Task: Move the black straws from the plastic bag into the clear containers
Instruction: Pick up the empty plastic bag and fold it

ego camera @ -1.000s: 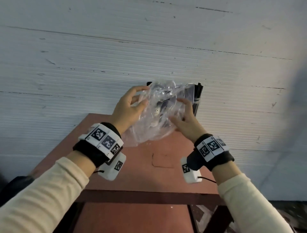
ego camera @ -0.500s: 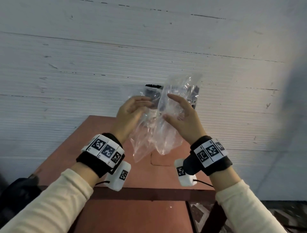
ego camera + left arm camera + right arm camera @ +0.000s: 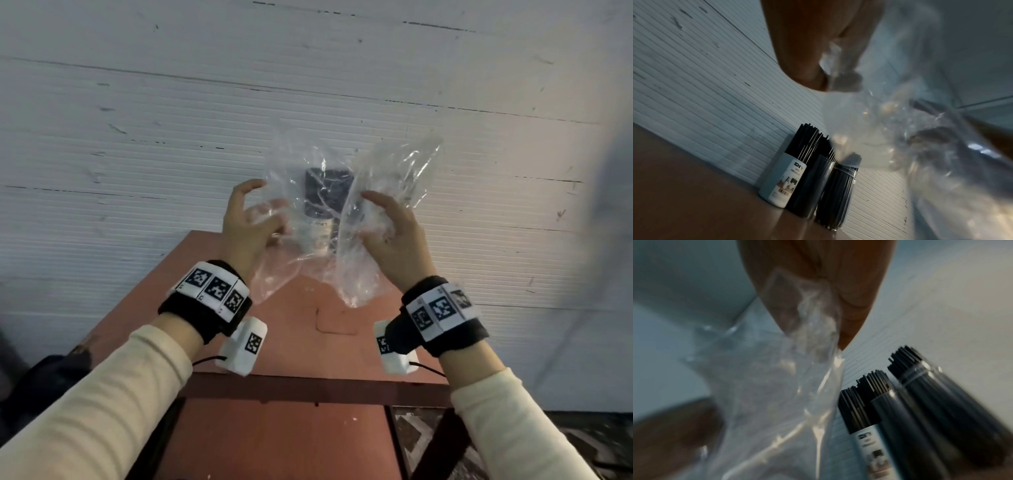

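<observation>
Both hands hold a crumpled clear plastic bag (image 3: pixel 387 178) up in front of the white wall, above the table. My left hand (image 3: pixel 251 221) pinches its left part and my right hand (image 3: pixel 385 224) grips its right part, fingers curled into the film. I see no straws inside the bag (image 3: pixel 925 129). Behind it, against the wall, stand three clear containers (image 3: pixel 830 183) packed with upright black straws (image 3: pixel 807 139). One container (image 3: pixel 783 180) bears a white label. In the head view the black straws (image 3: pixel 329 192) show through the plastic. The right wrist view shows the bag (image 3: pixel 777 378) left of the containers (image 3: pixel 920 410).
A red-brown table (image 3: pixel 301 346) runs from me to the ribbed white wall (image 3: pixel 137 137). A lower red-brown surface (image 3: pixel 281 442) lies beneath its near edge. A dark object (image 3: pixel 37 383) sits at the lower left beside the table.
My hands have drawn apart and spread the bag wider. The container of straws now shows through the film between them.
</observation>
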`<state>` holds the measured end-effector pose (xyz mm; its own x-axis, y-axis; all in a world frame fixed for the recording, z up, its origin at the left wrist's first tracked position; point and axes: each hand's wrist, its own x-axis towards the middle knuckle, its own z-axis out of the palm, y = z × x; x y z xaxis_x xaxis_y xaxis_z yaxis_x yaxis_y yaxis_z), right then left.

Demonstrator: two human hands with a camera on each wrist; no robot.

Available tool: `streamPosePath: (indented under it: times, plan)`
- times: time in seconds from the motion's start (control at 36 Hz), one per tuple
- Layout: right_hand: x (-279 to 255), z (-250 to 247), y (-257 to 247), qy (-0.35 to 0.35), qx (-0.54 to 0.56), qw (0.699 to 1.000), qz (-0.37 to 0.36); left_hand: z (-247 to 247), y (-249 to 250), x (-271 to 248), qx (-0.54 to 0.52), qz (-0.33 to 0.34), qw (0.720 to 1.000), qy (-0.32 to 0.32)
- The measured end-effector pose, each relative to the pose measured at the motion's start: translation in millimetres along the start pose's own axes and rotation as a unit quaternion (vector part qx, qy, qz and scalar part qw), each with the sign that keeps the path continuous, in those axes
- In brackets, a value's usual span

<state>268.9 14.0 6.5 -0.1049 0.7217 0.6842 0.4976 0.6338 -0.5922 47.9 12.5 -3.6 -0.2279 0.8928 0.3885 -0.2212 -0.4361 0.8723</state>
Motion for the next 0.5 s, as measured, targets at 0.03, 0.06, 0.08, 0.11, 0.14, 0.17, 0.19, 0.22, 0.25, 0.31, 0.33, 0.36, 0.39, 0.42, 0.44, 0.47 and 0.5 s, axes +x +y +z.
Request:
streamPosePath:
  times: [0.03, 0.06, 0.08, 0.11, 0.14, 0.17, 0.19, 0.22, 0.25, 0.31, 0.33, 0.36, 0.39, 0.42, 0.44, 0.47, 0.5]
  plan:
    - [0.9, 4.1, -0.4, -0.007, -0.051, 0.999, 0.004, 2.9, -1.9, 2.3, 0.004, 0.026, 1.000, 0.013]
    - [1.8, 8.0, -1.8, -0.018, -0.097, 0.995, 0.010, 5.8, -4.8, 4.0, 0.026, 0.054, 0.998, 0.021]
    - [2.7, 11.6, -4.1, -0.034, -0.134, 0.990, 0.020, 8.9, -7.0, 5.2, 0.068, 0.089, 0.993, 0.025]
    - [3.9, 14.4, -6.7, -0.049, -0.160, 0.985, 0.028, 12.7, -7.8, 4.9, 0.126, 0.131, 0.983, 0.026]
    - [5.3, 16.5, -10.4, -0.061, -0.176, 0.982, 0.034, 16.5, -8.4, 4.1, 0.191, 0.176, 0.965, 0.021]
    - [7.5, 18.0, -13.9, -0.070, -0.185, 0.980, 0.037, 21.1, -8.0, 2.0, 0.242, 0.215, 0.946, 0.012]
    - [9.7, 18.9, -17.7, -0.077, -0.184, 0.979, 0.034, 25.6, -6.7, -0.6, 0.276, 0.242, 0.930, 0.002]
    - [12.3, 20.2, -19.8, -0.086, -0.171, 0.981, 0.026, 29.4, -5.6, -2.6, 0.298, 0.257, 0.919, -0.006]
    - [14.2, 21.2, -22.5, -0.096, -0.144, 0.985, 0.019, 32.2, -4.8, -4.2, 0.316, 0.268, 0.910, -0.012]
    - [17.1, 25.0, -25.9, -0.099, -0.068, 0.993, 0.015, 36.5, -3.6, -7.2, 0.337, 0.275, 0.900, -0.035]
    - [17.8, 26.9, -26.2, -0.092, -0.032, 0.995, 0.021, 38.3, -2.8, -9.4, 0.337, 0.268, 0.901, -0.056]
    - [17.9, 28.3, -26.2, -0.082, -0.005, 0.996, 0.031, 39.9, -2.5, -11.6, 0.336, 0.256, 0.903, -0.081]
    - [17.9, 28.9, -25.1, -0.073, 0.011, 0.996, 0.040, 41.2, -2.4, -14.4, 0.337, 0.240, 0.904, -0.107]
    - [17.6, 28.8, -23.1, -0.066, 0.019, 0.997, 0.045, 41.5, -2.3, -16.6, 0.342, 0.220, 0.904, -0.132]
    - [17.4, 28.1, -19.8, -0.063, 0.023, 0.997, 0.047, 40.8, -1.7, -18.4, 0.350, 0.196, 0.902, -0.159]
    - [16.9, 26.7, -16.1, -0.060, 0.022, 0.997, 0.042, 39.2, -1.0, -19.0, 0.354, 0.173, 0.899, -0.190]
    - [16.9, 25.2, -11.1, -0.058, 0.020, 0.998, 0.035, 37.2, -0.1, -19.3, 0.351, 0.147, 0.896, -0.226]
